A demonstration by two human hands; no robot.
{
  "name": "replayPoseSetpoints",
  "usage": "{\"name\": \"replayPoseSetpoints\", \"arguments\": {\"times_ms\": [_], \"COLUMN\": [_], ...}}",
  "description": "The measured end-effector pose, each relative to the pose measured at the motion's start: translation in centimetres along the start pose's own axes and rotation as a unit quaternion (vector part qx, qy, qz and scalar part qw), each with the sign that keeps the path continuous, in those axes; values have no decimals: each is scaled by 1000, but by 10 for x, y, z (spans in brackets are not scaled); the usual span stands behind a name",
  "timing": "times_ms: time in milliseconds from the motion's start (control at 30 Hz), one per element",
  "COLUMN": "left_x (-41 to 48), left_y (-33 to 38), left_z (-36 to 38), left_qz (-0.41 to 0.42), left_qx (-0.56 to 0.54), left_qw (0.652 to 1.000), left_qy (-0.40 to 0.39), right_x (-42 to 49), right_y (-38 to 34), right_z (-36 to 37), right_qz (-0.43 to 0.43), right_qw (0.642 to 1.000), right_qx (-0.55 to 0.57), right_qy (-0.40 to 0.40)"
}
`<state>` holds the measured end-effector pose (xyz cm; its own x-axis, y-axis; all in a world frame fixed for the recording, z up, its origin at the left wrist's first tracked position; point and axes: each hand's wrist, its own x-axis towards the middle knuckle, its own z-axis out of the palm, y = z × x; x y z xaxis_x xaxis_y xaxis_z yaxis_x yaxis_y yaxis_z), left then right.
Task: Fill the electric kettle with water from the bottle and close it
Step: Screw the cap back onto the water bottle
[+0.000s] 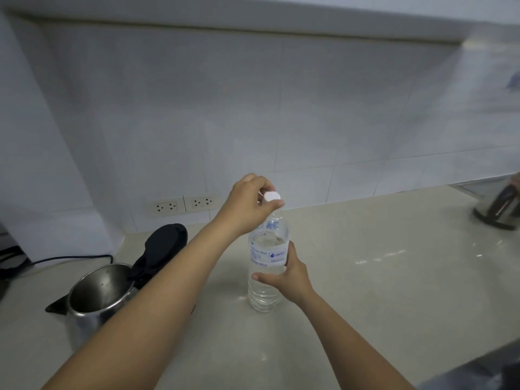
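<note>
A clear plastic water bottle stands upright on the pale counter, mostly full. My right hand grips its body from the right side. My left hand pinches the white cap on top of the bottle. A steel electric kettle stands at the lower left with its black lid swung open and back; its inside looks empty. My left forearm crosses in front of the kettle's right side.
Two wall sockets sit on the tiled wall behind the kettle, and a dark cord runs off to the left. A second shiny metal vessel stands at the far right edge of the counter.
</note>
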<state>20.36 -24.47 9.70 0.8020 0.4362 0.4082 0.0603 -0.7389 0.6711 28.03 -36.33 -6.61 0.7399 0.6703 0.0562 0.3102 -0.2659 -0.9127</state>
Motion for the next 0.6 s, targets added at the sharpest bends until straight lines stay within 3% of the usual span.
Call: {"name": "replayPoseSetpoints", "arguments": {"times_ms": [267,600], "left_x": [6,10], "left_y": [5,5], "left_z": [1,-4], "left_qz": [7,-48], "left_qx": [114,69], "left_qw": [993,996], "left_qy": [42,8], "right_x": [-1,-1], "right_y": [-2,-1], "right_z": [0,0], "right_qz": [8,14], "right_qw": [1000,1000], "right_qx": [10,18], "right_qy": [-9,-11]}}
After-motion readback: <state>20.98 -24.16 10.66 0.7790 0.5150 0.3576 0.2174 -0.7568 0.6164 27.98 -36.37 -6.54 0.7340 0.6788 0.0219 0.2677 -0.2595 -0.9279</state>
